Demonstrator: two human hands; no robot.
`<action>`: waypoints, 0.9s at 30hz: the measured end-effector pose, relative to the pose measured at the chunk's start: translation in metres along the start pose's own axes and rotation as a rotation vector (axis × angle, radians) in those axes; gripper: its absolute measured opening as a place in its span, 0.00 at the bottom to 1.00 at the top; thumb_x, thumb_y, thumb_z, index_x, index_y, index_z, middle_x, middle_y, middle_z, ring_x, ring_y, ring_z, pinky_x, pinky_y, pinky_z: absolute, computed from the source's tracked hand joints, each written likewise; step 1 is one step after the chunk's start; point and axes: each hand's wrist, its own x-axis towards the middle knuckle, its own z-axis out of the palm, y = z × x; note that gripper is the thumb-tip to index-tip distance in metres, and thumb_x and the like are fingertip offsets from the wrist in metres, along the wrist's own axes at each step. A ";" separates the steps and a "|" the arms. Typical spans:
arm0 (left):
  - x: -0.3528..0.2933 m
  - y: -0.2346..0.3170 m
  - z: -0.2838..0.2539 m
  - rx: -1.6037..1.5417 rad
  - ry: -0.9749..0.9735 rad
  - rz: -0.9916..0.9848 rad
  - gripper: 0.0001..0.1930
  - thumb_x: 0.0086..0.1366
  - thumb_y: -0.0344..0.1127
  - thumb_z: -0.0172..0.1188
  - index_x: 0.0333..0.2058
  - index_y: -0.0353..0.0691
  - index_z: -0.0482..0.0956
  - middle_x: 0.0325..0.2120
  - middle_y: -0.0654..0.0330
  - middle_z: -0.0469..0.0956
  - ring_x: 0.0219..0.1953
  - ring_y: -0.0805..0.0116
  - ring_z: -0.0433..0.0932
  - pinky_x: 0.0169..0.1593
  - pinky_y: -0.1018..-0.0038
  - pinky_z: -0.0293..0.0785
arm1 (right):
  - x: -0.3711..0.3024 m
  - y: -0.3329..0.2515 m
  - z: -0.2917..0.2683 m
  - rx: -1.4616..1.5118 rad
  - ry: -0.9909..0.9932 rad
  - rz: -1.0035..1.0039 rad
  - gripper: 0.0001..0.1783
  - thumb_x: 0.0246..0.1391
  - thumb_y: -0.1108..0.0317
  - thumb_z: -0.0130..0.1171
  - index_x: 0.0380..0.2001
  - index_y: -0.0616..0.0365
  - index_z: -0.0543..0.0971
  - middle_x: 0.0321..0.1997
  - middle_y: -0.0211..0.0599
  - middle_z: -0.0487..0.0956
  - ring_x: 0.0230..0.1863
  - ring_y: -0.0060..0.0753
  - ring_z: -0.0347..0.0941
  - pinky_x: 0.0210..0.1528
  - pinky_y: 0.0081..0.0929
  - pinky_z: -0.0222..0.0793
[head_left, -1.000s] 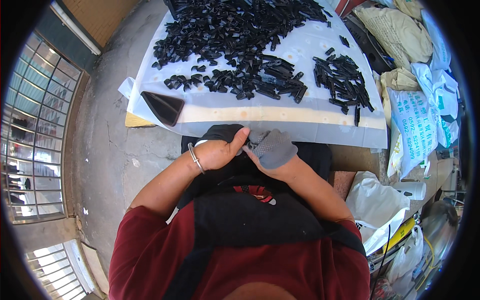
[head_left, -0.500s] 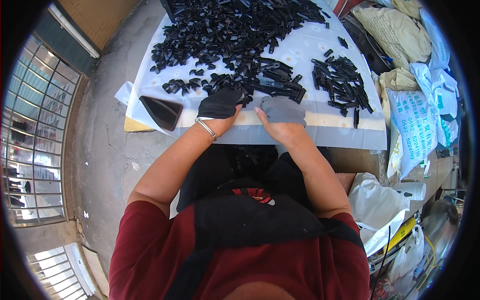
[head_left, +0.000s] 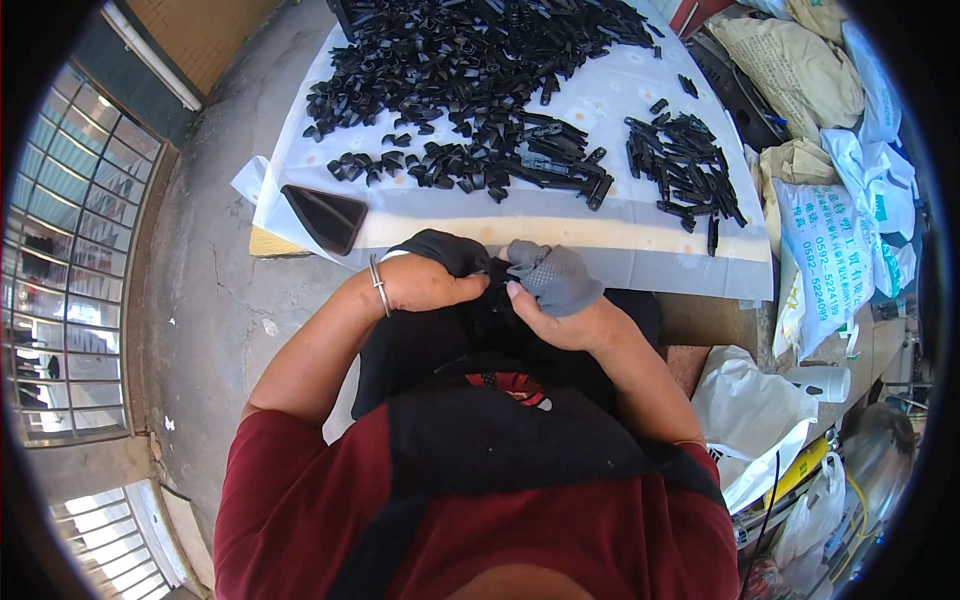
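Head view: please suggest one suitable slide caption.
Left hand and right hand, partly gloved, close together by a table with black parts and a phone.

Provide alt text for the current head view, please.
A left hand and right hand, both partly gloved, are close together, their grip unclear, by the near edge of a white-covered table bearing piled black parts and a phone.

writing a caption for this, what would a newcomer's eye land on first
Probably the large heap of black parts across the far side of the white sheet, with a smaller pile to its right. Next, perhaps, the black-gloved left hand and grey-gloved right hand, close together at the sheet's near edge.
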 end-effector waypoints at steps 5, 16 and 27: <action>-0.009 0.004 0.001 -0.248 -0.073 -0.025 0.18 0.58 0.46 0.48 0.39 0.38 0.74 0.30 0.48 0.75 0.35 0.52 0.74 0.40 0.69 0.68 | -0.004 -0.004 0.007 -0.064 -0.042 -0.034 0.14 0.46 0.65 0.56 0.37 0.58 0.74 0.33 0.42 0.75 0.36 0.44 0.71 0.39 0.34 0.66; -0.017 0.006 0.042 -0.593 0.543 -0.148 0.22 0.66 0.48 0.38 0.32 0.35 0.75 0.25 0.58 0.76 0.28 0.67 0.74 0.35 0.73 0.68 | -0.006 -0.017 0.006 -0.071 0.211 -0.048 0.11 0.48 0.61 0.55 0.32 0.56 0.76 0.32 0.38 0.76 0.32 0.44 0.71 0.35 0.36 0.65; -0.021 0.018 0.020 -0.647 0.347 -0.039 0.21 0.66 0.46 0.38 0.39 0.33 0.73 0.33 0.57 0.76 0.36 0.67 0.73 0.42 0.74 0.67 | -0.010 -0.016 0.003 -0.328 0.234 -0.122 0.12 0.48 0.59 0.54 0.28 0.55 0.75 0.22 0.37 0.73 0.25 0.41 0.69 0.26 0.36 0.62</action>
